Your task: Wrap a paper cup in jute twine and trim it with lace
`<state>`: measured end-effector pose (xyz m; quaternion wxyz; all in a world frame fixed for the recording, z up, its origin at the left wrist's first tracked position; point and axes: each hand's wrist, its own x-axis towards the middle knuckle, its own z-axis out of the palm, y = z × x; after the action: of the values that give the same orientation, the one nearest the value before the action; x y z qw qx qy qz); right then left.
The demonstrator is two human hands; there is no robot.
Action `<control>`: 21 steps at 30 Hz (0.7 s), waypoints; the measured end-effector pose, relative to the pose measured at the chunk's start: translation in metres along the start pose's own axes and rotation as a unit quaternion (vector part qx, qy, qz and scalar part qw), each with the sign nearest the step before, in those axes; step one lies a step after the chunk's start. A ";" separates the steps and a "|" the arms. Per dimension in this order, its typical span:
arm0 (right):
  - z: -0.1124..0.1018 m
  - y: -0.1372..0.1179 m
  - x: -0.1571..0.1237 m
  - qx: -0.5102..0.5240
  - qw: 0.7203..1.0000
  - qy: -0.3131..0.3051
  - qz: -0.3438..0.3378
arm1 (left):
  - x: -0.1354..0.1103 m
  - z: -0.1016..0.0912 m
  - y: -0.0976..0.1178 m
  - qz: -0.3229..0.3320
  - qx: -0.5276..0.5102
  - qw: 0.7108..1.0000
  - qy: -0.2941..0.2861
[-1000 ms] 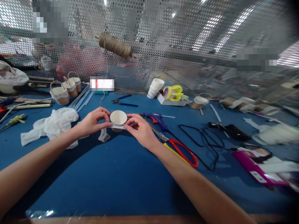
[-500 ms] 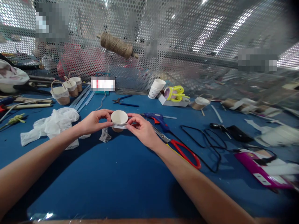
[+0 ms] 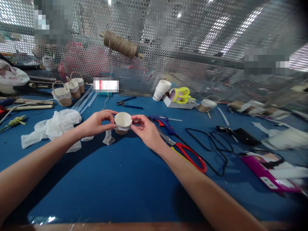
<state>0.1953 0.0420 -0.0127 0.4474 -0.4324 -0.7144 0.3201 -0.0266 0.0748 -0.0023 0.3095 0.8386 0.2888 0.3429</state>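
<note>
A small paper cup (image 3: 123, 120), white inside with a brown lower wall, is held upright between my two hands over the blue table. White fabric trim runs along its near side below the rim. My left hand (image 3: 102, 121) pinches the cup's left side with thumb and fingers. From the right, my right hand (image 3: 143, 128) grips the cup's other side near the rim. A strip of white lace (image 3: 109, 138) lies just below my left hand, and a heap of white cloth (image 3: 56, 125) is further left.
A blue glue gun (image 3: 163, 123) and red-handled scissors (image 3: 190, 155) lie right of my hands. Pliers (image 3: 130, 103) rest behind. Small baskets (image 3: 64, 98) stand at back left, stacked paper cups (image 3: 161, 89) at the back. A purple power strip (image 3: 263, 176) and black cable lie right.
The white trim now sits closer against the cup's near side. My right fingers have shifted slightly up along the cup's edge; both hands remain on it.
</note>
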 end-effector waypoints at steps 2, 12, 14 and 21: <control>0.000 0.000 0.000 -0.010 1.000 -0.006 -0.006 | 0.000 -0.001 0.001 -0.004 -0.001 1.000 -0.001; -0.010 -0.016 0.001 -0.054 0.995 -0.080 0.001 | 0.002 -0.003 0.008 -0.010 -0.018 1.000 -0.009; -0.013 -0.022 0.001 -0.053 0.993 -0.101 0.006 | 0.003 -0.005 0.013 -0.034 -0.055 0.998 -0.015; -0.026 -0.044 -0.007 0.027 0.980 -0.184 0.075 | 0.000 -0.014 0.038 -0.139 -0.133 0.976 -0.106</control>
<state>0.2062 0.0189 0.0324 0.2941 -0.4064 -0.7410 0.4463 -0.0268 0.0551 0.0327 0.4919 0.7732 0.3196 0.2409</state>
